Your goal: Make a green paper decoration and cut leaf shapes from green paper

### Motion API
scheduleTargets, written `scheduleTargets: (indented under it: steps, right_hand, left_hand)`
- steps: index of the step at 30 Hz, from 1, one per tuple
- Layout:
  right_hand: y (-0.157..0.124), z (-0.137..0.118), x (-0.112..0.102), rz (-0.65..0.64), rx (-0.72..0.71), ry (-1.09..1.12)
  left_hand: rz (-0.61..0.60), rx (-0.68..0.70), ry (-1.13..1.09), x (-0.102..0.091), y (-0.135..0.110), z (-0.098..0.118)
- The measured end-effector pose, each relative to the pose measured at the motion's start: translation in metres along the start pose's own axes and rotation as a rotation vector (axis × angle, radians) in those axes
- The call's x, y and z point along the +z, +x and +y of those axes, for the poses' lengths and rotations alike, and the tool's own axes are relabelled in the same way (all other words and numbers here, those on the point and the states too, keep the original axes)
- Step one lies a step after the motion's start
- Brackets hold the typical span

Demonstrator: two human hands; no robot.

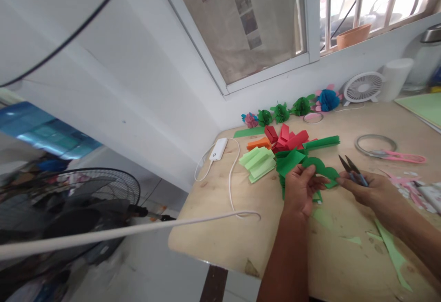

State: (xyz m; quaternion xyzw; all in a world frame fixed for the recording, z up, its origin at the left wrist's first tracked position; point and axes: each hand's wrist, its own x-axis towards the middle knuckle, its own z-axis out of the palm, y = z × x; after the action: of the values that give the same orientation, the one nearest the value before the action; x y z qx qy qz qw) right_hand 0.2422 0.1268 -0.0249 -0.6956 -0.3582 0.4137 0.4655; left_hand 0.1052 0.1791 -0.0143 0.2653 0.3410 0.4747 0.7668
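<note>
A wavy-edged piece of green paper (320,168) is stretched between both hands above the table. My left hand (303,187) pinches its left part between thumb and fingers. Scissors (352,169) with dark blades pointing away sit in my right hand (367,189), their blades a little apart. The right fingertips also touch the right end of the green paper. Under and behind the left hand lie more folded green papers (288,162), partly hidden by it. Folded red papers (287,137) and pale green folded papers (258,164) lie close by.
Several paper figures (281,112) line the wall beside a small white fan (364,87). A white power bank (218,149) with a cable (231,187) lies at left. Pink-handled scissors (403,156), a metal ring (375,143) and paper scraps (392,251) are at right.
</note>
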Motion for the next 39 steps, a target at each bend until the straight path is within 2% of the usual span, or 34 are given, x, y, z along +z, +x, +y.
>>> scheduleTargets:
  steps: [5,11,19,23,30,39]
  right_hand:
    - [-0.002,-0.002,-0.001,-0.019,-0.009,0.005]
    - [-0.003,-0.001,0.000,-0.020,-0.008,0.002]
    - [-0.007,-0.008,0.001,-0.018,-0.005,-0.001]
    - [-0.007,-0.008,0.001,-0.018,0.003,0.000]
    - [-0.011,-0.006,0.002,-0.040,-0.018,0.057]
    - [-0.013,-0.009,0.007,-0.094,-0.028,0.174]
  left_hand:
    - [-0.013,0.030,0.166,0.004,-0.005,-0.002]
    - [0.010,0.064,0.218,0.006,-0.007,-0.001]
    - [0.011,0.077,0.153,0.006,-0.005,-0.005]
    - [0.070,0.065,0.116,0.007,-0.003,-0.007]
    - [0.179,0.146,0.011,0.010,0.000,-0.005]
    - [0.190,0.169,-0.070,0.010,-0.001,-0.002]
